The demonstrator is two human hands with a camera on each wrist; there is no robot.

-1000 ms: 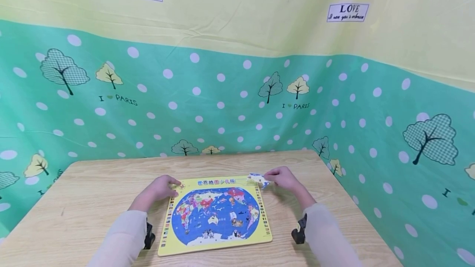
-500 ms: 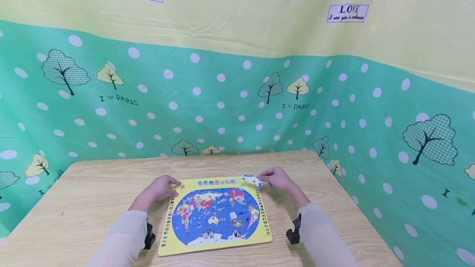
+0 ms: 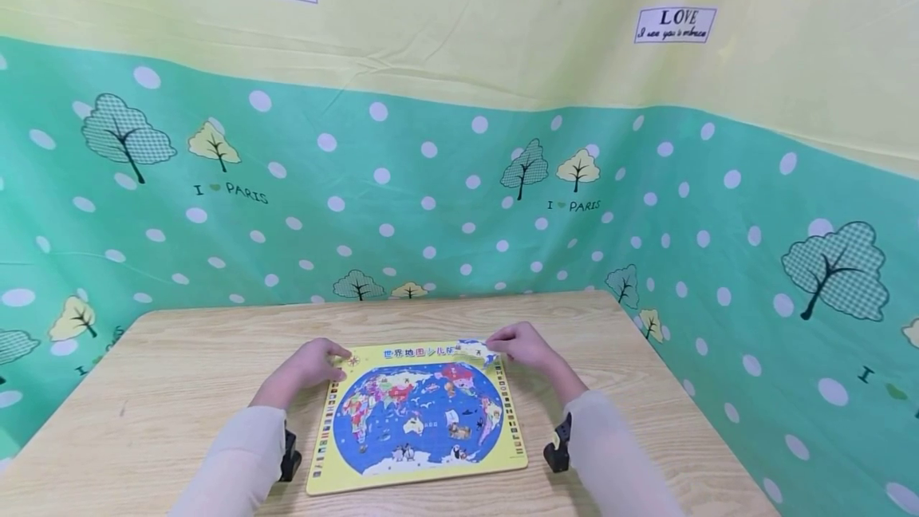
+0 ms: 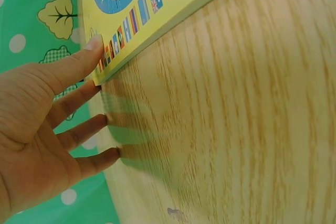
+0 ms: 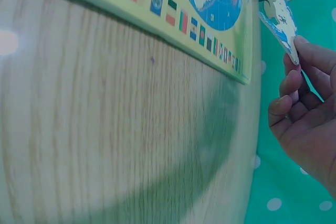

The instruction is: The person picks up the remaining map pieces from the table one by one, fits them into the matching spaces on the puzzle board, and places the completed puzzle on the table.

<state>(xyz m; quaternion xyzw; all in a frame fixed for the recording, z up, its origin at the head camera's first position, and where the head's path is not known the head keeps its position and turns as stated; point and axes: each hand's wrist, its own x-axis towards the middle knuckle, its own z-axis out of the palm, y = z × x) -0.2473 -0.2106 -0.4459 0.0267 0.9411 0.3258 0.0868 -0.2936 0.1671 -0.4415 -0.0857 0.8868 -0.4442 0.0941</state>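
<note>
A yellow-bordered world map puzzle board (image 3: 416, 482) lies flat on the table, with a blue oval map and rows of small flags. My left hand (image 3: 310, 363) is at its far left corner; in the left wrist view the thumb (image 4: 94, 43) touches the board's border while the other fingers extend, spread, by the edge and table. My right hand (image 3: 527, 345) pinches a thin white and blue puzzle piece (image 3: 475, 352) between thumb and fingertips. In the right wrist view the piece (image 5: 281, 22) is tilted and raised above the board's far right corner, in the head view covering part of the title.
The wooden table (image 3: 179, 389) reaches around the board on all sides. Behind it and to the right hangs a green and yellow curtain (image 3: 431, 182) with dots and trees. A black wrist camera (image 3: 289, 457) sits on each forearm.
My right hand has moved left with the puzzle piece, from the board's far right corner to over the top border. My left hand and the board have stayed put.
</note>
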